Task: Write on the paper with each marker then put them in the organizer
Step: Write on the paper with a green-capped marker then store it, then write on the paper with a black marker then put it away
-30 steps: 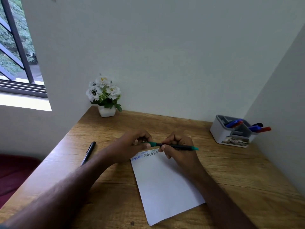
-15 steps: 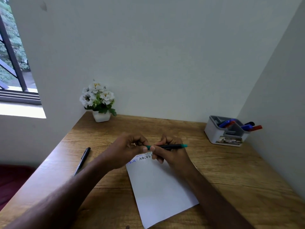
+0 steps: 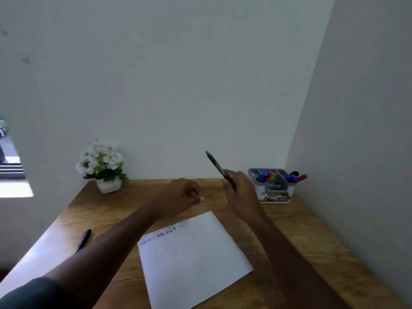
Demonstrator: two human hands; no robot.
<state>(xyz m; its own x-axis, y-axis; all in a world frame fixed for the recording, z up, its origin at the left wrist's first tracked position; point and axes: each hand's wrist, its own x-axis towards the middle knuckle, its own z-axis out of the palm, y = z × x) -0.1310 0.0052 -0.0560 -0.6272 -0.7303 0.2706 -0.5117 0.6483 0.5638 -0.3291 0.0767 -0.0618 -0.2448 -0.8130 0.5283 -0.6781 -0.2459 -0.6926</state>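
Observation:
My right hand (image 3: 242, 192) grips a dark marker with a green end (image 3: 217, 167), tilted up and to the left, above the desk just left of the grey organizer (image 3: 275, 192). The organizer stands in the back right corner and holds blue, red and black markers (image 3: 267, 176). My left hand (image 3: 185, 194) hovers above the desk with its fingers curled in and nothing visible in it. A white paper (image 3: 191, 259) lies in the middle of the desk with short lines of letters along its top edge. A black marker (image 3: 83, 239) lies on the desk at the left.
A small white pot of white flowers (image 3: 101, 169) stands at the back left against the wall. Walls close off the wooden desk (image 3: 312, 239) at the back and right. A window shows at the far left edge.
Both hands have lifted off the paper. The right hand has carried the green marker up and toward the organizer; the left hand has let go of the marker's end.

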